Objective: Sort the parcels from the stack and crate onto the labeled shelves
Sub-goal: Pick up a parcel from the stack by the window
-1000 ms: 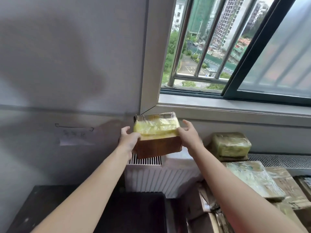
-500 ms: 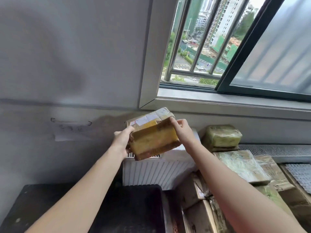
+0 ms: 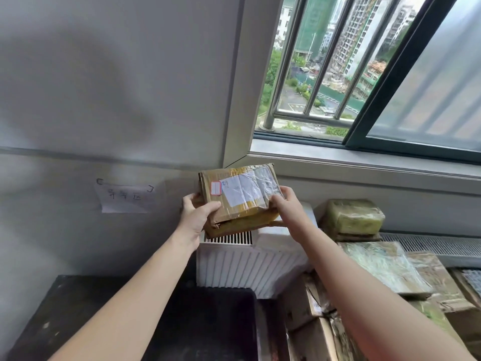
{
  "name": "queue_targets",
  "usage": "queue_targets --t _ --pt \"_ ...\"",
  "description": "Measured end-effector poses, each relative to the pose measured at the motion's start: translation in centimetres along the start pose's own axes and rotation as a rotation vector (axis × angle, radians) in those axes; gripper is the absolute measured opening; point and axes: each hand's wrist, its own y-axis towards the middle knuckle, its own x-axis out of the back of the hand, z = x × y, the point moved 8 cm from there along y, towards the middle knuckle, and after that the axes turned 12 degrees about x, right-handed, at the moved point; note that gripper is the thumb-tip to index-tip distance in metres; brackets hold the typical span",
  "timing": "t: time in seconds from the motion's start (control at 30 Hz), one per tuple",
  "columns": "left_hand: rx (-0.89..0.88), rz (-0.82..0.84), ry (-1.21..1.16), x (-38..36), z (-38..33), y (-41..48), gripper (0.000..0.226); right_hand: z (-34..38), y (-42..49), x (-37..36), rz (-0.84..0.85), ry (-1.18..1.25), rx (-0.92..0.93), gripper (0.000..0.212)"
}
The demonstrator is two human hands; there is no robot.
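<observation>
Left hand (image 3: 197, 214): clamped on the near-left corner of the parcel (image 3: 242, 194), thumb laid across its top face.
Right hand (image 3: 287, 204): gripping the parcel's right edge, fingers curled beneath.
Parcel: held in the air between both hands, above the radiator (image 3: 247, 267), tilted so the white shipping label faces the camera.
Stack (image 3: 382, 267): several wrapped parcels piled at right, below the window sill (image 3: 364, 162).
Wall sign (image 3: 125, 196): handwritten paper left of the parcel, too blurred to read.
Shelves: none in view.
Progress: seemingly at the label-reading step; nothing shown as shelved; this parcel and the whole visible pile left to place.
</observation>
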Motion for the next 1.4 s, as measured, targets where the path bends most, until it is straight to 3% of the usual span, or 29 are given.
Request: queue_targets --t 0.2,0.33,0.5,0.73,0.93,1.07,1.2,1.33,1.4 --pt "-0.007 -0.005 0.012 -1.1 0.2 -1.5 0.059 1.0 0.3 1.6 -0.021 0.009 0.028 0.061" --pt "-0.023 -0.028 0.021 -1.3 0.5 -2.3 0.06 1.0 0.9 1.9 0.0 0.028 0.058 0.041" --pt "-0.015 -0.08 0.048 -0.8 0.8 -3.1 0.084 1.4 1.0 1.8 0.018 0.021 0.065 0.039" --pt "-0.029 -0.124 0.024 0.1 1.3 -5.3 0.069 3.6 1.4 0.7 0.049 -0.037 0.181 0.031" --pt "-0.019 -0.229 -0.04 2.9 1.8 -8.1 0.058 6.3 1.7 -2.0 0.18 -0.093 0.299 0.025" --pt "-0.002 -0.425 0.121 7.3 2.2 -10.8 0.077 8.4 1.0 -4.8 0.353 -0.193 0.409 0.034" --pt "0.006 -0.34 0.175 8.7 3.2 -14.3 0.084 10.6 -1.6 -8.8 0.592 -0.197 0.499 0.031" --pt "-0.009 -0.355 0.108 9.7 5.0 -18.8 0.059 13.4 -5.0 -13.0 0.683 -0.273 0.701 0.039" --pt "-0.035 -0.41 0.011 10.6 6.4 -21.0 0.057 14.8 -7.3 -15.0 0.69 -0.22 0.772 0.041"
